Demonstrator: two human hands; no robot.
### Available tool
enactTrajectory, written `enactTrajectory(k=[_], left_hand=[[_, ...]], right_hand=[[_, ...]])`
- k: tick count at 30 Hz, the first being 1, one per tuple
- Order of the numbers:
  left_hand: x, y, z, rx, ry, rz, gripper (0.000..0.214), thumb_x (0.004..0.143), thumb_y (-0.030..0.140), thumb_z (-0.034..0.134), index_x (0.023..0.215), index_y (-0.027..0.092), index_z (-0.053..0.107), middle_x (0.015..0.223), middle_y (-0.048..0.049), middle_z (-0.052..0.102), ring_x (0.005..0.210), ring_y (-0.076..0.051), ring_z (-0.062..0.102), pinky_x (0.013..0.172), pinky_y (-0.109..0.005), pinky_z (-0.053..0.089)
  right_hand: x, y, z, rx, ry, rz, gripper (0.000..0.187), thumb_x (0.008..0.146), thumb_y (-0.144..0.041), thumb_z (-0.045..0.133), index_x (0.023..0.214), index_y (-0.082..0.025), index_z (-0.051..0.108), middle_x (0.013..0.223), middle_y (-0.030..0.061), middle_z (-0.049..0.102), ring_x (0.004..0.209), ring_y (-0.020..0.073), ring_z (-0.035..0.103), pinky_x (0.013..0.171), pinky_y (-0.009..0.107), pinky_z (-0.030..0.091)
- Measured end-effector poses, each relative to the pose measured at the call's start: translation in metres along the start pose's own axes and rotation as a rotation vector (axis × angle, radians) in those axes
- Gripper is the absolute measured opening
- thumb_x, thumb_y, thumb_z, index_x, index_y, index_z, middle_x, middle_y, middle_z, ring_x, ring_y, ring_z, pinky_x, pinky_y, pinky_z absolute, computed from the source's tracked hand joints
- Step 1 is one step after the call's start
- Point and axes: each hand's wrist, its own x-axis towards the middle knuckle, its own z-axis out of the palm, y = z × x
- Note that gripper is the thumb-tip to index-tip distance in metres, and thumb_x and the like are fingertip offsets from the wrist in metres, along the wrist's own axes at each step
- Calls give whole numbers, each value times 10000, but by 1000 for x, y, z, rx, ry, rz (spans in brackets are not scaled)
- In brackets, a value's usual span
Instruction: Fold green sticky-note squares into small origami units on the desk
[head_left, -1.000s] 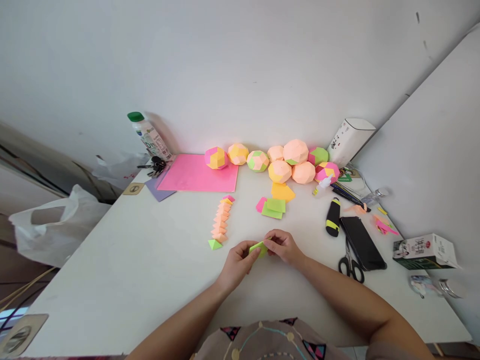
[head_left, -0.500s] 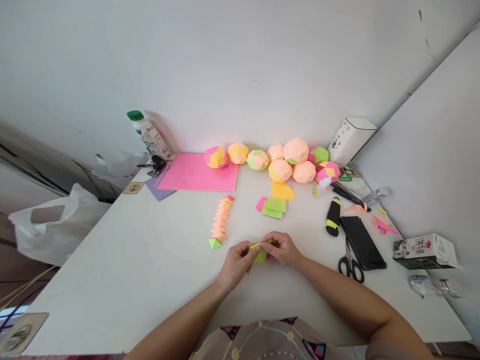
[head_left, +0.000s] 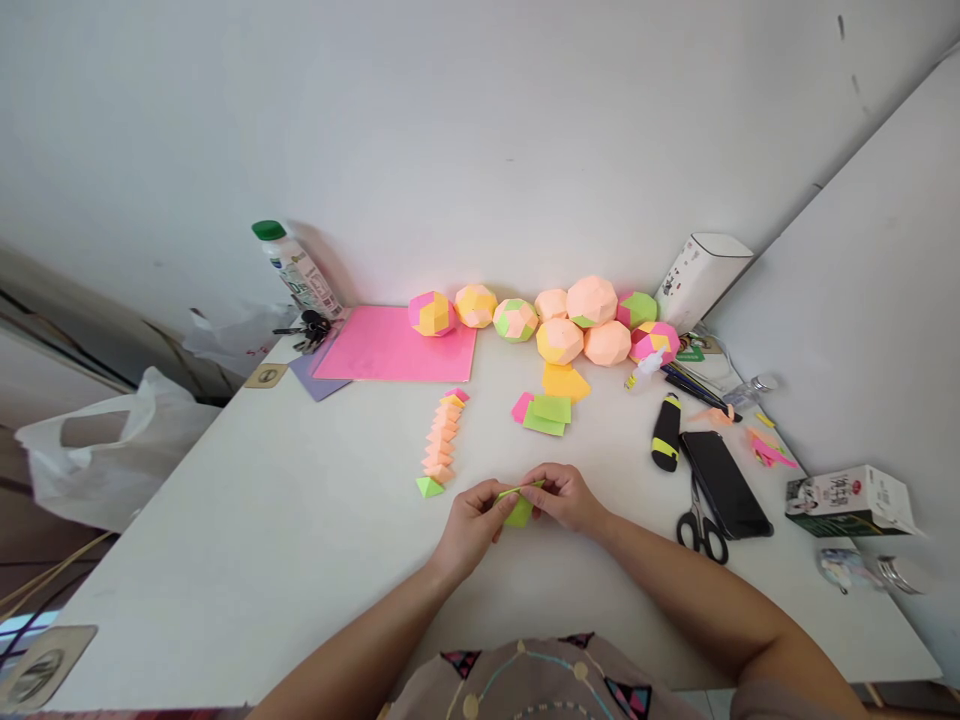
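Pinching a small green paper [head_left: 519,516] from both sides: left hand [head_left: 471,525] and right hand [head_left: 568,497] each closed on it, thumbs along the upper edge, fingertips close together. Paper sits between the hands at the near side of the table [head_left: 247,560], in front of the wearer; its underside and inner folds are hidden behind fingers, so crease accuracy cannot be judged. Main risk, as I read it: a skewed edge, if one thumb presses before the two sides line up. Thin sheet, so uneven pulling could wrinkle or tear it; a loosened pinch could let a fold spring open. Second risk: the row of folded pieces [head_left: 441,440], overlapping in a line beyond the left hand. Its nearest one, a green folded piece [head_left: 430,487], lies close enough that a leftward swing of the knuckles might knock the line askew. Loose green sheets [head_left: 553,410] lie ahead of the right hand, light enough to slide if brushed. Scissors [head_left: 701,530] rest beside the phone [head_left: 727,485], off the right forearm; a wide elbow sweep could catch the handles.
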Motion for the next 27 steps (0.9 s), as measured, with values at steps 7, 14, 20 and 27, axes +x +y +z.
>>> enactTrajectory(k=[7,14,20,27], left_hand=[[0,-1,-1,-58,-11,-13,250,756,398,625,765,154,679,549,37,486,405,-50,376,391,-192,284],[-4,9,2,-111,-27,-24,253,792,371,564,780,155,694,623,18,463,468,-62,373,430,-205,315],[-6,10,0,60,39,82,229,816,329,502,779,168,661,664,12,480,504,-79,401,483,-218,340],[-3,10,2,225,106,125,168,760,312,569,683,164,560,626,18,500,558,-99,429,519,-212,347]], right_hand=[[1,2,0,17,-9,3,210,751,-352,668,775,-145,643,606,-2,609,473,94,554,465,220,459],[1,3,-1,47,-2,17,224,747,-370,669,782,-151,640,605,-2,610,485,99,549,473,231,472],[1,1,-1,57,6,35,233,741,-378,673,766,-149,637,598,-4,605,472,92,544,473,226,465],[-1,5,1,-64,-38,-6,240,744,-382,668,768,-144,660,605,7,609,500,102,558,478,224,468]])
